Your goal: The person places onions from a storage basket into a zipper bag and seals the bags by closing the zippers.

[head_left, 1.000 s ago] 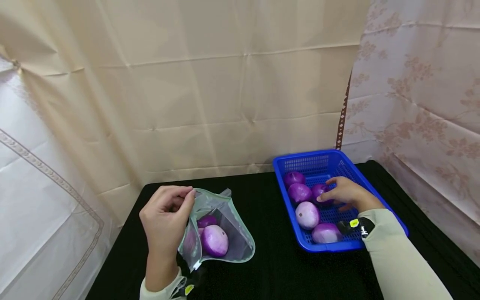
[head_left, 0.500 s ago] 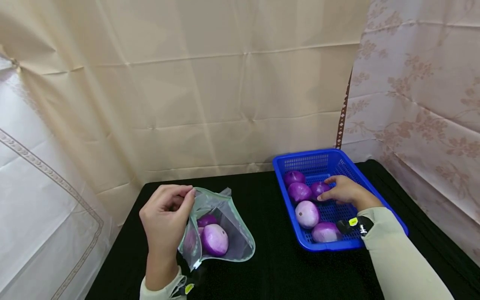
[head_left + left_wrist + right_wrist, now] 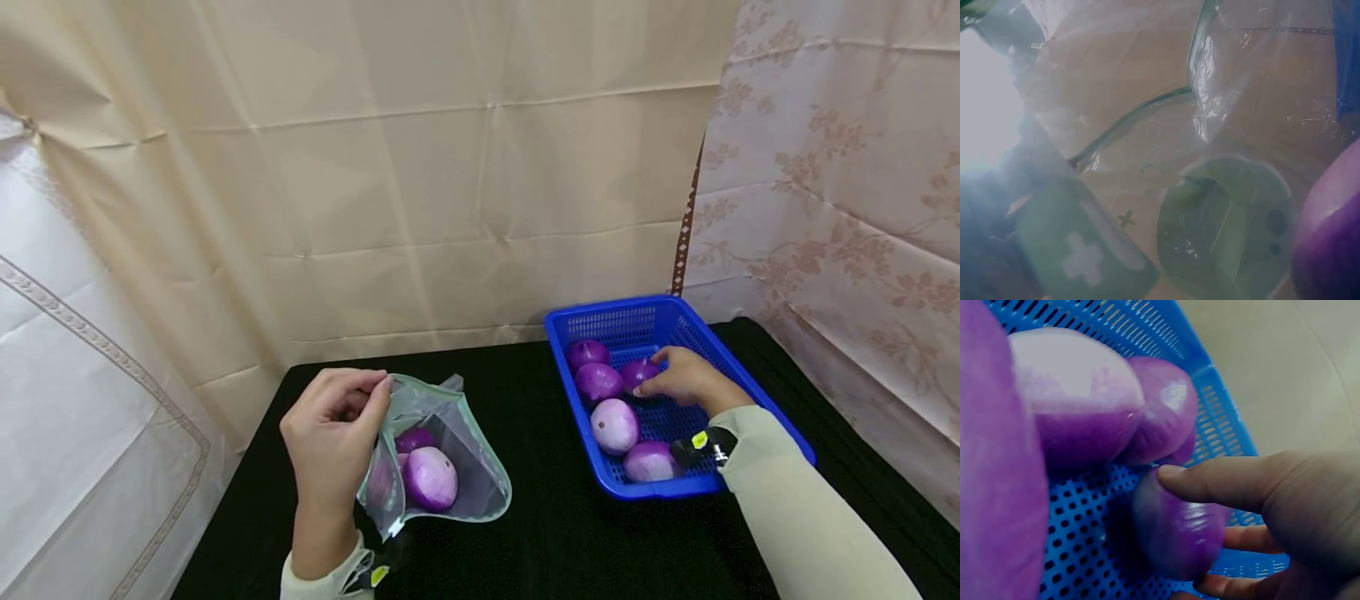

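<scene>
In the head view my left hand [image 3: 336,442] pinches the top left edge of a clear zip bag [image 3: 480,467] with a pale green rim. The bag stands open and holds purple onions [image 3: 431,479]. My right hand [image 3: 686,382] reaches into a blue basket [image 3: 660,490], thumb and fingers around a purple onion [image 3: 637,375]. The right wrist view shows the thumb on top of this onion [image 3: 1179,531] and fingers at its far side. Through the bag's film, the left wrist view shows a green print [image 3: 1225,231] and an onion [image 3: 1332,231] at the right.
Several other onions lie in the basket, among them a pale one [image 3: 615,427] and one at the near edge [image 3: 652,462]. A black cloth [image 3: 525,550] covers the table. Beige curtain [image 3: 420,183] hangs behind, and a floral curtain [image 3: 847,208] stands at the right.
My right hand has shifted slightly left and its fingers have closed in around the onion, which has moved up a little. My left hand and the bag have hardly moved.
</scene>
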Tool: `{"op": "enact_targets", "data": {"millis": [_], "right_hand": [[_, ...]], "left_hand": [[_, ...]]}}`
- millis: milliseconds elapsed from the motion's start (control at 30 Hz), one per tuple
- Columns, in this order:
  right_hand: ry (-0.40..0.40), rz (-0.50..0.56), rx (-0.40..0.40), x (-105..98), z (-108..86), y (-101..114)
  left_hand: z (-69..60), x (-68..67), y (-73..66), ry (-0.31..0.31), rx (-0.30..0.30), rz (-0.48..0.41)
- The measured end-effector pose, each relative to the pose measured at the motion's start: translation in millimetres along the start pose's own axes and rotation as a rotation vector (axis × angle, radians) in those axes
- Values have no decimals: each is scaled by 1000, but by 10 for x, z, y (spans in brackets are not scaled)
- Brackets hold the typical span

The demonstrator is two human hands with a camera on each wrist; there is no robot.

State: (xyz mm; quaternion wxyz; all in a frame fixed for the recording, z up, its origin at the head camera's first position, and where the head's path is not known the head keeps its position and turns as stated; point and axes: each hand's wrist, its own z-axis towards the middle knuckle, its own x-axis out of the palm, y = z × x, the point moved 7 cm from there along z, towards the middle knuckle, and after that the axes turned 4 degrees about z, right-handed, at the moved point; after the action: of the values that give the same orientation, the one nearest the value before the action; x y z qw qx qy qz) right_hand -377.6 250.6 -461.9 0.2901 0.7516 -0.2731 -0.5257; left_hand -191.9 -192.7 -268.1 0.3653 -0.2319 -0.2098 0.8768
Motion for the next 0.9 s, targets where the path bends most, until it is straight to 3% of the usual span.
{"op": "enact_targets", "data": {"millis": [167,467,900], "right_hand": [[-3,-12,34,13,31,-9],[-78,-152,-21,-45,66,52],[-82,-87,-36,-100,82,40]], "left_hand": [[-23,8,112,1,-1,-3],[-39,10,180,11,-4,-16],[-37,2,178,3,-1,-2]]}}
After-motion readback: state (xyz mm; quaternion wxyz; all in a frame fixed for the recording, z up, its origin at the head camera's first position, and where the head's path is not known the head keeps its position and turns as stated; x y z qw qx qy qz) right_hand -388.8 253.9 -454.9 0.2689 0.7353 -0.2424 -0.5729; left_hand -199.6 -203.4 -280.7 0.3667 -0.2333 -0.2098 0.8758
